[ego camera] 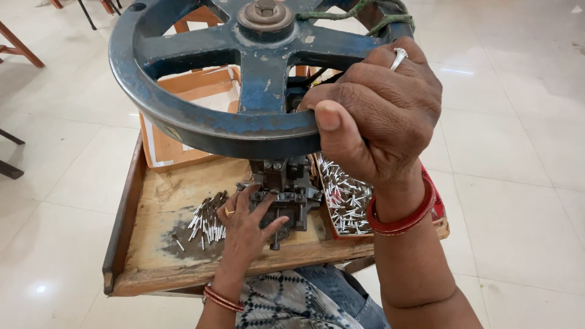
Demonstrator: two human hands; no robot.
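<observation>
My right hand (372, 116) is wrapped around the rim of a large dark blue iron handwheel (201, 116) that fills the top of the head view. Below the wheel stands a small dark metal press (286, 195) on a worn wooden tray table (152, 268). My left hand (244, 228) rests at the foot of the press, fingers spread against its base, a gold ring on one finger. A loose heap of small silver metal pins (204, 222) lies just left of that hand.
To the right of the press a box (347, 198) holds several more silver pins. An open cardboard box (177, 146) sits at the tray's back. A white tiled floor surrounds the table, with wooden furniture legs (18, 45) at the upper left.
</observation>
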